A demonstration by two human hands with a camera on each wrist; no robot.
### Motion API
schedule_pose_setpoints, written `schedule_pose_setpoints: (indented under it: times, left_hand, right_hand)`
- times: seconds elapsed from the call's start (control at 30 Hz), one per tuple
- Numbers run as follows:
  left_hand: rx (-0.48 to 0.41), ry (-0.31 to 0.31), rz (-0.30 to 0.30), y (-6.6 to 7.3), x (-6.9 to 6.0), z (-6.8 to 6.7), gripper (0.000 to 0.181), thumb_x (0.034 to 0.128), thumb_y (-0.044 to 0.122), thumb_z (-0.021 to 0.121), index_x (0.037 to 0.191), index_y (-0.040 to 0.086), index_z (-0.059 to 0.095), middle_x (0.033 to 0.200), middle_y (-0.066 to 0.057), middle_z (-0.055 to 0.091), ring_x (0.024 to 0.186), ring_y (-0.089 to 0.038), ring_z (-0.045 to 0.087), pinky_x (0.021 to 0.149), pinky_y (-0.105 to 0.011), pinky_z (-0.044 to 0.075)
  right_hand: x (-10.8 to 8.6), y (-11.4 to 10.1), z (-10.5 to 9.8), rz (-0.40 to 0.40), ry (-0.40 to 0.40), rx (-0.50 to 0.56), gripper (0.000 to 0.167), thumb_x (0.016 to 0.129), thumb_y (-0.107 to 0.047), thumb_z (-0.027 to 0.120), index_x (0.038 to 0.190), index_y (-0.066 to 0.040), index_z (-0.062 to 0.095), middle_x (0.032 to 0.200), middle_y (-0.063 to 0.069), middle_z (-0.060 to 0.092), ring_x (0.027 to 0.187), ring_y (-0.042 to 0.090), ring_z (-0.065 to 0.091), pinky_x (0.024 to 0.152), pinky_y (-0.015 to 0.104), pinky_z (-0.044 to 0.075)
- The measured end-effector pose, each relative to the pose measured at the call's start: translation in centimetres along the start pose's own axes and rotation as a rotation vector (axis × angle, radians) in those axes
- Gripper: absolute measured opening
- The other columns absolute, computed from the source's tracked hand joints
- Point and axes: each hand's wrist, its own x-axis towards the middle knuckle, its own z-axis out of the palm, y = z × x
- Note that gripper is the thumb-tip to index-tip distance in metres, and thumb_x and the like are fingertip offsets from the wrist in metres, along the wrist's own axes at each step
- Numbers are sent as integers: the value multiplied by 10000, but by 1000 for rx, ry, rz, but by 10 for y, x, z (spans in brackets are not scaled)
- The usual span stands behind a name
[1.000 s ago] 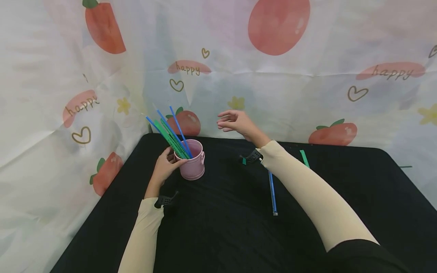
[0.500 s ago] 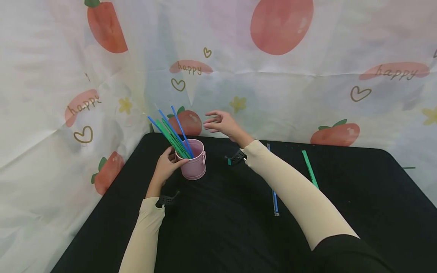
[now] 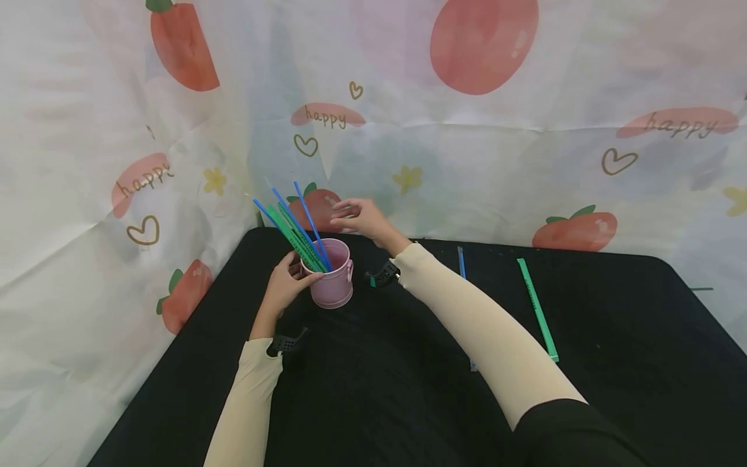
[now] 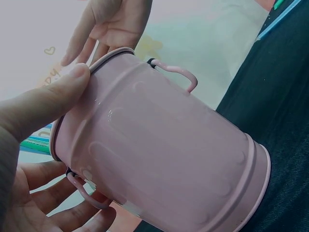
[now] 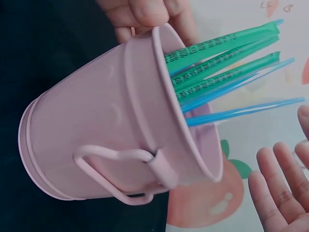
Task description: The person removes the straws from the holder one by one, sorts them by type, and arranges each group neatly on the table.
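A pink metal bucket (image 3: 332,288) with small side handles stands upright at the table's left. My left hand (image 3: 283,282) grips its left side, with the thumb at the rim and the fingers round the wall near a handle in the left wrist view. Several straws in green wrappers (image 5: 227,46) and several slim blue straws (image 5: 251,113) lean out of the bucket, their lower ends hidden inside. My right hand (image 3: 364,218) hovers above and to the right of the rim, apart from the straws. Its fingers are loosely extended and hold nothing.
On the black table (image 3: 379,389) to the right lie a blue straw (image 3: 462,263), its middle covered by my right sleeve, and a green wrapped straw (image 3: 535,305). A printed cloth (image 3: 467,162) hangs behind the table and along its left side.
My right hand has moved left and slightly down, closer to the bucket. Its sleeve now uncovers more of the green straw. The left hand and bucket keep their place.
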Motion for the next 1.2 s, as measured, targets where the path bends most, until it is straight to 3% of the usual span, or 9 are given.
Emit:
schedule_pose_setpoints:
  times: [0.17,0.33,0.57,0.97,1.2]
  left_hand:
    - [9,7,2,0,0,1,669,848,196,700,1406,46,361,1383,-197,467,1285,-333,478,1051,-447,418]
    - [6,0,6,0,0,1,661,853,182,693,1403,29,359,1379,-205,468,1280,-336,483,1046,-444,422]
    - [-2,-25,-33,33,-13,0,658,871,108,660,1416,-31,318,1401,-267,419,1305,-385,437,1071,-468,389]
    - [5,-28,-43,33,-13,0,679,869,139,669,1426,-10,310,1426,-240,402,1320,-369,425,1073,-448,393]
    - [1,-27,-48,34,-13,0,679,870,128,666,1428,-14,305,1426,-244,399,1320,-374,422,1074,-453,391]
  right_hand:
    - [5,4,7,14,-8,-10,386,873,-89,653,1235,11,563,1209,222,616,1073,346,625,882,389,551]
    - [10,6,12,20,-8,-15,387,871,-82,654,1233,20,564,1205,230,614,1082,340,618,916,429,531]
    - [15,8,18,48,-23,-23,373,880,-83,643,1231,15,565,1202,237,612,1102,340,604,943,457,509]
    - [22,11,26,108,-35,-103,336,878,-117,653,1188,2,603,1158,208,640,1048,305,634,897,338,544]
    - [26,15,28,96,-52,-191,299,879,-144,658,1148,-14,638,1151,167,645,1068,274,611,910,346,531]
